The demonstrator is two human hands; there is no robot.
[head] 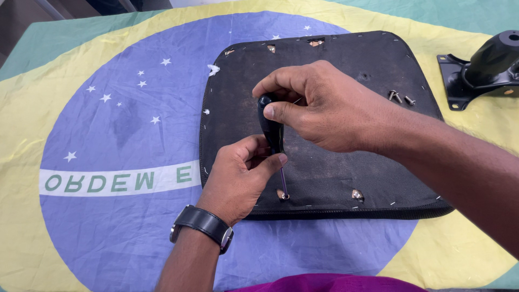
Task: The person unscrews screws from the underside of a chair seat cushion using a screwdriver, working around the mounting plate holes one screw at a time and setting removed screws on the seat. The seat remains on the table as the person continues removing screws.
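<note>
Gripping the screwdriver (272, 127) handle, right hand (330, 105) fingers clamp it; left hand (240, 176) fingers steady its shaft.

Middle of the screwdriver (272, 130) covered by the right hand (319, 105) and left hand (240, 176), black metal bracket (481, 67) cut off at the right edge, loose screws (400, 98) too small to tell apart, magenta cloth (330, 284) cut by the near edge.
</note>
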